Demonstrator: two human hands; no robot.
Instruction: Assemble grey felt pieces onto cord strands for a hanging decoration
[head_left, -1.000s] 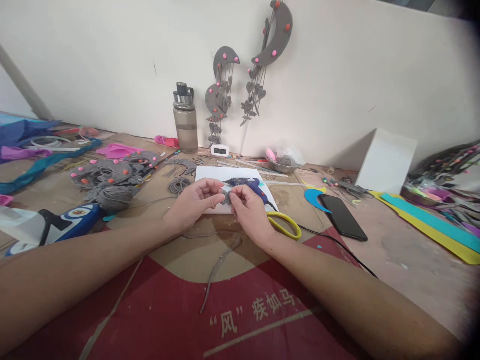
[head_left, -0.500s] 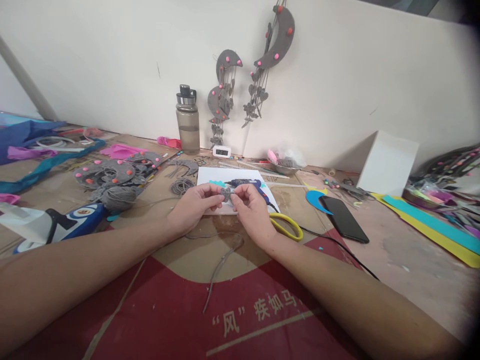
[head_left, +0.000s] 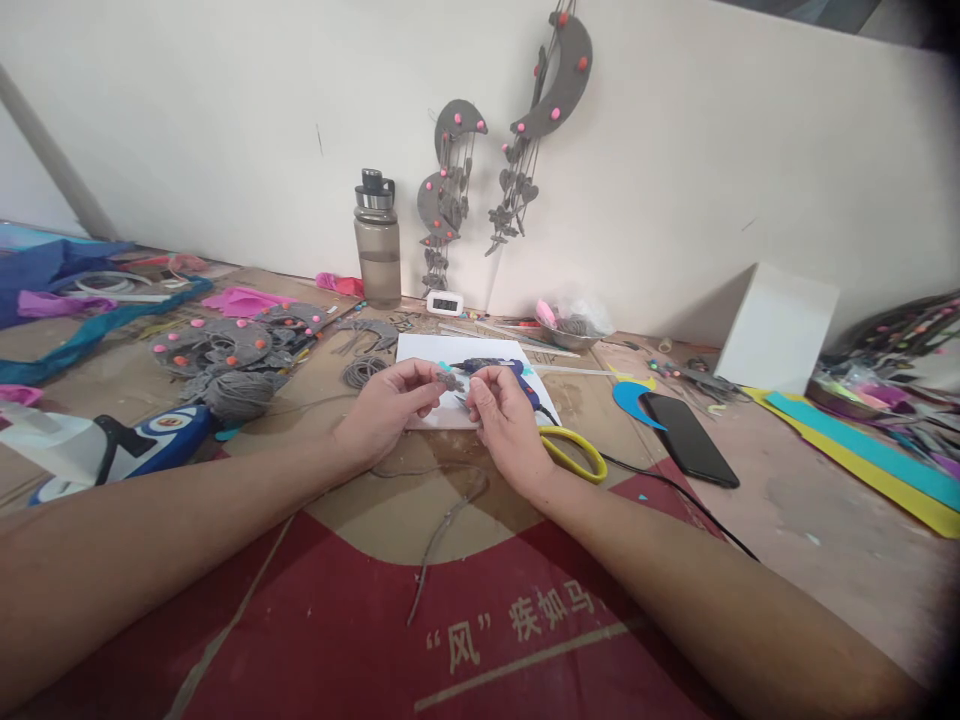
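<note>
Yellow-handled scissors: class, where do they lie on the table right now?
In the head view, the yellow-handled scissors lie on the table just right of the right hand, between it and the black phone, near the glue gun.

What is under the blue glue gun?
The blue glue gun lies on a white sheet spread over the brown cardboard table. The person's right hand covers the sheet's near part, so anything there is hidden.

We see brown table bearing red cardboard sheet, white paper, yellow scissors, black phone, water bottle, white box.
</note>
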